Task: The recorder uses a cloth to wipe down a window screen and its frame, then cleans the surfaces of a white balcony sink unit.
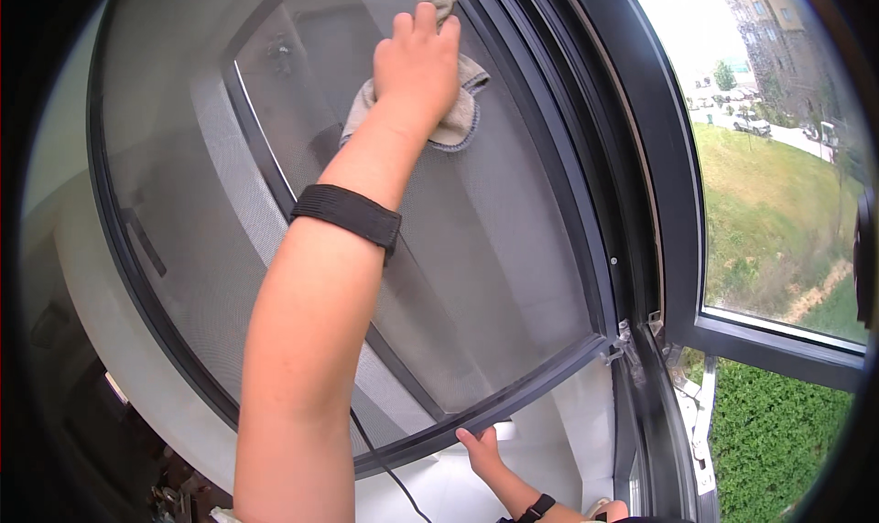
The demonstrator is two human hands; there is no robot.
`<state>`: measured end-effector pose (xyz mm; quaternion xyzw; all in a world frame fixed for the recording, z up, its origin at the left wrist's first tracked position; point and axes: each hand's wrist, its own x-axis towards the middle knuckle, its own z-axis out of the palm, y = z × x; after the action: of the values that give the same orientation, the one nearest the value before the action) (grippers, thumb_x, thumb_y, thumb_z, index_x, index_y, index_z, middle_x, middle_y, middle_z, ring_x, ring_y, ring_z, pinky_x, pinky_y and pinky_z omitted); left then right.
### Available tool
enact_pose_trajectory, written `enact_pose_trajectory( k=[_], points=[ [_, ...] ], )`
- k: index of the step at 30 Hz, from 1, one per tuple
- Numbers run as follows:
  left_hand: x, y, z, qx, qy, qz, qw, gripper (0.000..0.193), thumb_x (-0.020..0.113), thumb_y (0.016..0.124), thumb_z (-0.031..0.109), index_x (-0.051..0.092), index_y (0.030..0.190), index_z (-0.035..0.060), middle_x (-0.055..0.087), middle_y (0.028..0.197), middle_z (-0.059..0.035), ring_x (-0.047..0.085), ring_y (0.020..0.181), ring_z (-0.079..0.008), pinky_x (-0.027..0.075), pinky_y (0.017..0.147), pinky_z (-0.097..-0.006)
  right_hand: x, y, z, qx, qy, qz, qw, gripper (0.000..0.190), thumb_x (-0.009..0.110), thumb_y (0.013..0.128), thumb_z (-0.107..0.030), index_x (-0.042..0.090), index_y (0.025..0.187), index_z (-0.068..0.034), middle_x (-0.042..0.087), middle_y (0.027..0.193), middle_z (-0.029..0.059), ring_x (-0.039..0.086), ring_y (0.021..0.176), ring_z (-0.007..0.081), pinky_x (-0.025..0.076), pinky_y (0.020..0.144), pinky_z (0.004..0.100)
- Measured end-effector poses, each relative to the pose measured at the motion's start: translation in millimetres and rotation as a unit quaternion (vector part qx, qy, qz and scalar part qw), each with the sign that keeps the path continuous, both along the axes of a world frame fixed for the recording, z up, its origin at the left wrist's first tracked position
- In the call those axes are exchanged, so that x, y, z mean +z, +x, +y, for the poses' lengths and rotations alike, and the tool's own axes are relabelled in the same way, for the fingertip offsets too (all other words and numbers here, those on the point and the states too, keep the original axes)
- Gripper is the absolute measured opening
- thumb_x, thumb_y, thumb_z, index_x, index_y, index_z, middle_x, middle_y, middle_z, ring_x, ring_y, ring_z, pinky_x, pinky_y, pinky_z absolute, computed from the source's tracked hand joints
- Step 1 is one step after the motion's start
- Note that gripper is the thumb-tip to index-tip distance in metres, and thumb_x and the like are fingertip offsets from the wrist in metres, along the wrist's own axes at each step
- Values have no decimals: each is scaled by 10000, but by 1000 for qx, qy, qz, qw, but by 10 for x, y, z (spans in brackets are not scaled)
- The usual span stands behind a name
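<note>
A hinged insect screen point(481, 248) in a dark frame fills the middle of the view, swung at an angle to the window opening. My left hand point(417, 70) presses a grey-beige cleaning cloth point(457, 125) against the mesh near its upper right side. The cloth is bunched under the fingers, and its dark-stitched edge hangs out around the palm. Lower down, my right hand point(483, 447) grips the screen's bottom rail point(542, 389), thumb on the near side; its other fingers are mostly hidden. Each forearm wears a black strap.
At right, an outward-opened window sash point(680, 180) shows grass, parked cars and a building beyond its glass. A metal hinge arm point(702, 427) links it to the window frame point(635, 276). Green hedge point(776, 434) lies below. A black cable point(388, 468) crosses near my left arm.
</note>
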<state>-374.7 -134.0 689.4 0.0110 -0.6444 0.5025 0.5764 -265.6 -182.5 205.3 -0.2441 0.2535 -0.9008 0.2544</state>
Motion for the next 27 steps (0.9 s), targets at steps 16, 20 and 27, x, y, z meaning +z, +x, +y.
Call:
enact_pose_trajectory(
  k=[16, 20, 27],
  points=[
    [-2871, -37, -120, -118, -66, -399, 907, 145, 543, 668, 200, 534, 805, 155, 439, 851, 6, 446, 801, -139, 356, 559, -250, 91, 24, -14, 22, -22, -11, 999, 392, 634, 783, -59, 436, 1112, 19, 540, 1085, 112, 515, 1025, 174, 393, 901, 295],
    [-3278, 25, -149, -122, -46, -471, 873, 138, 539, 677, 238, 527, 793, 164, 422, 833, 23, 431, 799, -115, 332, 561, -240, 137, -1, 11, -71, 11, 89, 993, 426, 644, 778, -77, 427, 1129, 26, 535, 1107, 119, 510, 1052, 176, 396, 892, 293],
    [-2860, 352, -408, -99, -160, -425, 886, 108, 555, 675, 229, 520, 761, 173, 419, 806, 34, 441, 767, -105, 324, 585, -230, 75, -12, -7, 15, -5, 18, 1000, 412, 634, 761, -49, 438, 1117, 19, 541, 1079, 99, 512, 1019, 172, 391, 899, 312]
  ],
)
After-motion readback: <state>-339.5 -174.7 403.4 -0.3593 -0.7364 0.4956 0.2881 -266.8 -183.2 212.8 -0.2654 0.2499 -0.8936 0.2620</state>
